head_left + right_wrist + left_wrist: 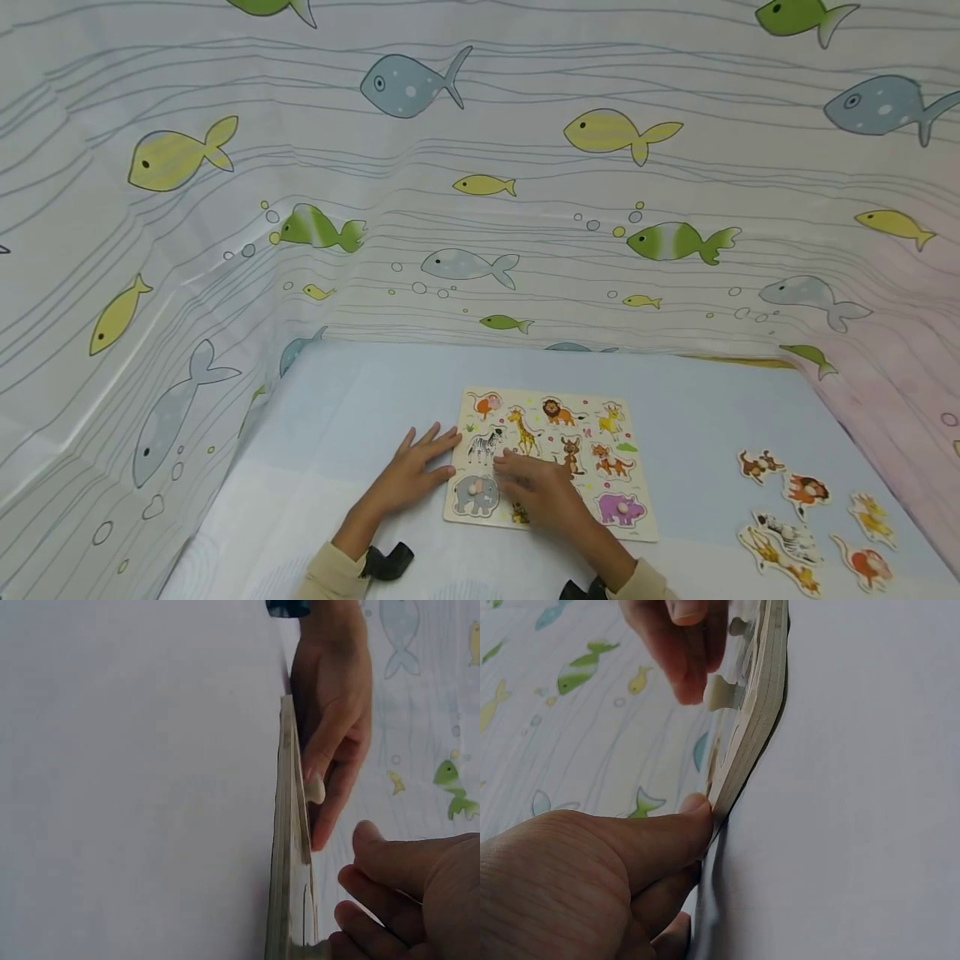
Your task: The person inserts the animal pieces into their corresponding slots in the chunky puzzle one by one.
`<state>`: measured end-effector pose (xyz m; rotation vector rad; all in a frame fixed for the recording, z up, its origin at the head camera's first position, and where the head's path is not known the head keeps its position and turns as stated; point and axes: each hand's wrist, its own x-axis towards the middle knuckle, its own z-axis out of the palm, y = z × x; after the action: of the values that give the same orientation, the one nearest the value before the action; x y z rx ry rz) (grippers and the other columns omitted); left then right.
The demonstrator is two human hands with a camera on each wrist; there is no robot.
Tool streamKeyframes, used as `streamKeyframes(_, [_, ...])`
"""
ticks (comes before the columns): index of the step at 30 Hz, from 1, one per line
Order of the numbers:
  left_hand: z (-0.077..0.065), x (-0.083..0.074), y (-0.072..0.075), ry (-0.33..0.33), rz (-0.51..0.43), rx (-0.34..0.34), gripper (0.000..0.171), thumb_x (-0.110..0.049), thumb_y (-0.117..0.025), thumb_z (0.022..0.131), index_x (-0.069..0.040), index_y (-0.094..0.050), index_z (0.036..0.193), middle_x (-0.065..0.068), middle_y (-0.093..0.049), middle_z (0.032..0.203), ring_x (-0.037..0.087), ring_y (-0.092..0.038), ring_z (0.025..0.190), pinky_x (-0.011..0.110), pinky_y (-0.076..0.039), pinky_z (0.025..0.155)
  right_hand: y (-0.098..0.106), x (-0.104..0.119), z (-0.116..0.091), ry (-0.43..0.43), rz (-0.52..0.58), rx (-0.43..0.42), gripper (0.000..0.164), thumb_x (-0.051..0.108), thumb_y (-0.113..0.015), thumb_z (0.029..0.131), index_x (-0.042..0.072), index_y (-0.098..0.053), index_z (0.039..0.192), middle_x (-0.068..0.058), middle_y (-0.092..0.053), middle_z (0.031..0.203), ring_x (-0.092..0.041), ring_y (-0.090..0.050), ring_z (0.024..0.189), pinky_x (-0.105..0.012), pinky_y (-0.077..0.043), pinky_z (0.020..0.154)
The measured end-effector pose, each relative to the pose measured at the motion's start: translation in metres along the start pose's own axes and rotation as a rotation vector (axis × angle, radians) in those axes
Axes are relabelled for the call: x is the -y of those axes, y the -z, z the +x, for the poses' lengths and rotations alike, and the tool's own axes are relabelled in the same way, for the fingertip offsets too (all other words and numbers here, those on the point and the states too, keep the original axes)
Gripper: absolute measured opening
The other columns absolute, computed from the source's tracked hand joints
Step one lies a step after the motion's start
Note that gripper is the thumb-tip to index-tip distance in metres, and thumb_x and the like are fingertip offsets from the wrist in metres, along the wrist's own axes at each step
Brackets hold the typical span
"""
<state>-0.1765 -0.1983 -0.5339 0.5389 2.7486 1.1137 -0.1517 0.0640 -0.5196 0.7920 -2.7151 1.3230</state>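
A wooden animal puzzle board (641, 492) lies flat on the table. My left hand (411, 473) rests along its left edge, fingers spread, and in the left wrist view its thumb (679, 832) touches the board's side. My right hand (543, 496) hovers over the lower middle of the board, its fingers loosely bent with nothing between thumb and fingertips in the right wrist view. Just left of it is a grey elephant piece (476, 497) with a knob (720, 694). A purple hippo piece (621, 508) fills the lower right corner. Part of the bottom row is hidden under the right hand.
Loose animal pieces lie on the table at the right: a zebra (787, 536), a giraffe (780, 562), a lion (807, 492), an orange monkey (868, 567) and others. A fish-patterned sheet (540, 217) hangs behind and at the sides of the table.
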Motion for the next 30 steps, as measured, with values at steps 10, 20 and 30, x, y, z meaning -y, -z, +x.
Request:
streamKeyframes(10, [-0.002,0.001,0.003,-0.017,-0.024,0.015,0.054,-0.024,-0.069,0.094,-0.011,-0.053,0.145,0.006,-0.046,0.155,0.035,-0.027,0.152,0.059,-0.001,0.127,-0.016,0.006,0.003,0.174,0.012,0.080,0.030,0.013,-0.075,0.087,0.007,-0.074,0.117,-0.007,-0.070,0.127,-0.027,-0.062,0.127,-0.044,-0.052,0.105])
streamKeyframes(20, [-0.003,0.003,0.001,-0.049,-0.047,0.017,0.055,-0.026,-0.067,0.095,-0.010,-0.052,0.146,0.007,-0.045,0.155,0.035,-0.026,0.152,0.059,0.000,0.126,-0.035,0.009,0.012,0.149,-0.023,0.097,0.028,0.014,-0.074,0.089,0.010,-0.075,0.116,-0.002,-0.071,0.124,-0.021,-0.062,0.126,-0.039,-0.054,0.104])
streamKeyframes(30, [-0.003,0.001,0.004,-0.050,-0.028,0.024,0.054,-0.023,-0.067,0.095,-0.010,-0.052,0.146,0.007,-0.045,0.155,0.036,-0.025,0.152,0.059,0.000,0.126,-0.038,0.008,0.014,0.178,-0.073,0.079,0.023,0.011,-0.071,0.091,0.011,-0.076,0.114,-0.001,-0.074,0.119,-0.019,-0.065,0.122,-0.035,-0.056,0.101])
